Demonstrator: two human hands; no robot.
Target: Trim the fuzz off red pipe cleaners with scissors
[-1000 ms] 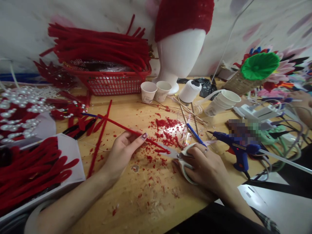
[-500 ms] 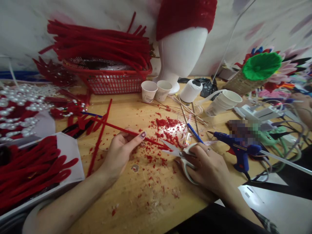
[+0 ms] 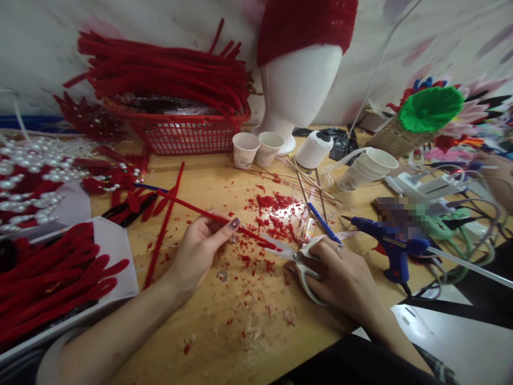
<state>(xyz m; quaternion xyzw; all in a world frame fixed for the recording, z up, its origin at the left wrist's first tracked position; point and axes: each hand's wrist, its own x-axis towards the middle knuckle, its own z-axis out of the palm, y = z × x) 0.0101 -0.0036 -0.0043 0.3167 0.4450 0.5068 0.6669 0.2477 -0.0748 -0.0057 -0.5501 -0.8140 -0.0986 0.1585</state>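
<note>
My left hand [image 3: 200,248] pinches a long red pipe cleaner [image 3: 194,208] between thumb and fingers. The stem slants across the table, its near end pointing right. White-handled scissors [image 3: 287,254] are gripped in my right hand [image 3: 347,275], with fingers through the loops. Their blades lie at the pipe cleaner's right tip, which appears to be between them; whether they touch it I cannot tell. Red fuzz clippings [image 3: 276,206] are scattered under and behind the blades. Another red pipe cleaner [image 3: 163,235] lies left of my left hand, crossing beneath the held one.
Behind stand a red basket [image 3: 188,136] piled with pipe cleaners, paper cups [image 3: 245,149], a thread spool [image 3: 315,149] and a white mannequin head [image 3: 298,85]. A blue glue gun [image 3: 395,246] lies right, near cables. A box [image 3: 116,246] of red loops sits left. Another person's hand [image 3: 499,171] shows far right.
The scissor blades have shifted slightly and sit narrower about the pipe cleaner's tip. My left hand stays almost in place, still holding the stem.
</note>
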